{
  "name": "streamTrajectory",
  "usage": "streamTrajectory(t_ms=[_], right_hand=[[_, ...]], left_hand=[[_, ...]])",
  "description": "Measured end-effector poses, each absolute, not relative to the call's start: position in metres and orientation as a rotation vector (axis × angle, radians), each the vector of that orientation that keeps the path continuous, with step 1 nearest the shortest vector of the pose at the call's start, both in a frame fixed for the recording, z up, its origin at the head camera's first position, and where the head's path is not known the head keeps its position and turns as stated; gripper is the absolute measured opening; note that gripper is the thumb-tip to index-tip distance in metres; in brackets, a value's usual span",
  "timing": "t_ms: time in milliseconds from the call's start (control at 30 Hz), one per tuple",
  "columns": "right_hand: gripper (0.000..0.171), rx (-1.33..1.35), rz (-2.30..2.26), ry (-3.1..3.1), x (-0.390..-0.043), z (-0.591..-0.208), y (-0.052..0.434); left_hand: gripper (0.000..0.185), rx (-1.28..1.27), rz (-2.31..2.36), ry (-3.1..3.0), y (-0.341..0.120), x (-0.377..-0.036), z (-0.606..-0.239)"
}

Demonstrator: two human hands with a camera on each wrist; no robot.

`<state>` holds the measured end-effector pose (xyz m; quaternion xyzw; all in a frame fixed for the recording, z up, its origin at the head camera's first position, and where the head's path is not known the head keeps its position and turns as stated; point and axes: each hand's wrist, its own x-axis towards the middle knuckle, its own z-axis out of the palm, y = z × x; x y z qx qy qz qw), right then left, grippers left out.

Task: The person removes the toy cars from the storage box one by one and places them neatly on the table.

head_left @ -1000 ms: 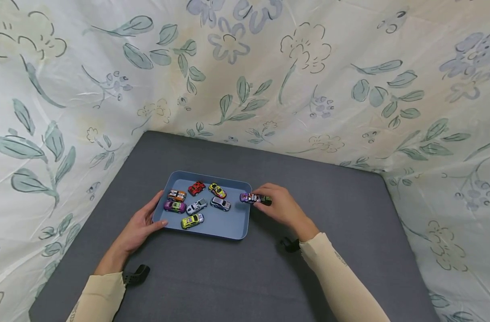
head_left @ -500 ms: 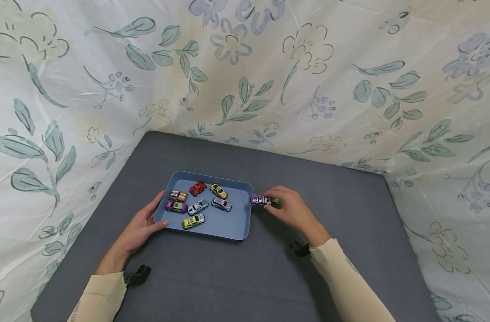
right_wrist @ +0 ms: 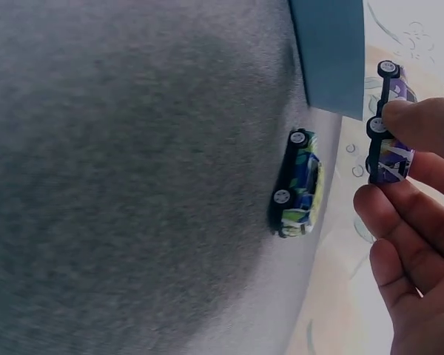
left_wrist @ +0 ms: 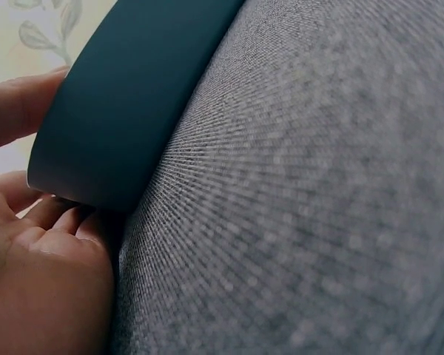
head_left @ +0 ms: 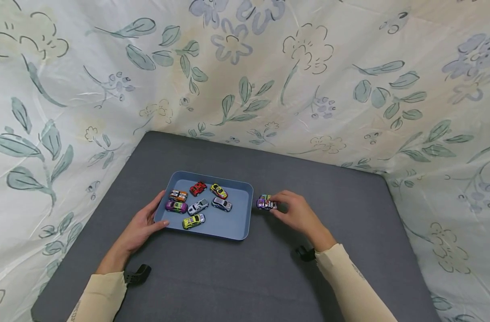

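Observation:
In the head view, my left hand grips the left end of a blue tray, its thumb over the near rim; the left wrist view shows curled fingers against the tray's wall. Beyond the tray's right rim, my right hand pinches a small purple toy car. The right wrist view has this purple car between thumb and fingers, raised off the table. Below it, apart from the fingers, a green, blue and yellow toy car stands on the table; the head view mostly hides it.
Several toy cars lie in the tray, among them a red car, an orange and white car and a yellow-green car. The dark grey table meets a flowered cloth at the back and sides.
My right hand has moved right with the purple car, from over the tray's right rim to just outside it. My left hand keeps its grip on the tray.

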<state>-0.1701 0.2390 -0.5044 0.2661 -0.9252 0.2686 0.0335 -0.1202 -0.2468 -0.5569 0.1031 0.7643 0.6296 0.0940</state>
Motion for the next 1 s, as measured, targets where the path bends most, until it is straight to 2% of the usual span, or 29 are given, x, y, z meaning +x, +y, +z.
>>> streamTrajectory(t_ms=[1000], right_hand=[[0.032, 0.753, 0.795, -2.946, -0.156, -0.53, 0.251]], left_hand=[[0.095, 0.377, 1.965, 2.188, -0.246, -0.118, -0.558]])
